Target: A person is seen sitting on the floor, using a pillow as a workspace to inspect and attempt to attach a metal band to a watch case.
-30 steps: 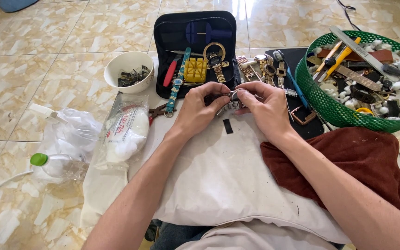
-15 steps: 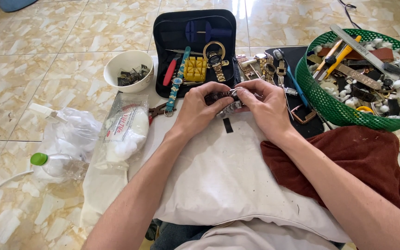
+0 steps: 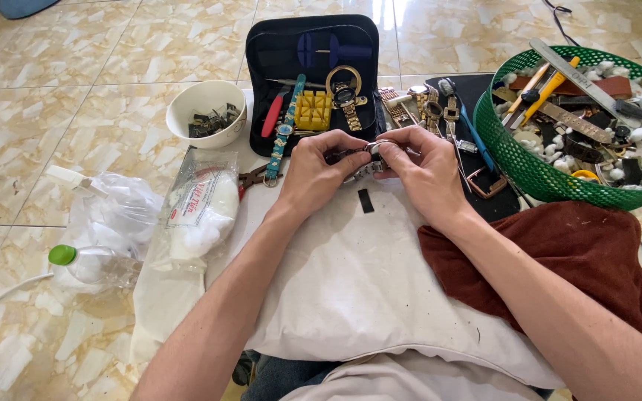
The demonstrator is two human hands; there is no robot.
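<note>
At the centre of the frame, above the white cushion, the left hand and right hand pinch a metal watch between fingertips, and a slip could drop small parts onto the tiled floor.

Watch bracelet: shiny metal
Pillow: matt white cloth
Basket: green plastic mesh
Floor: glossy tile
</note>
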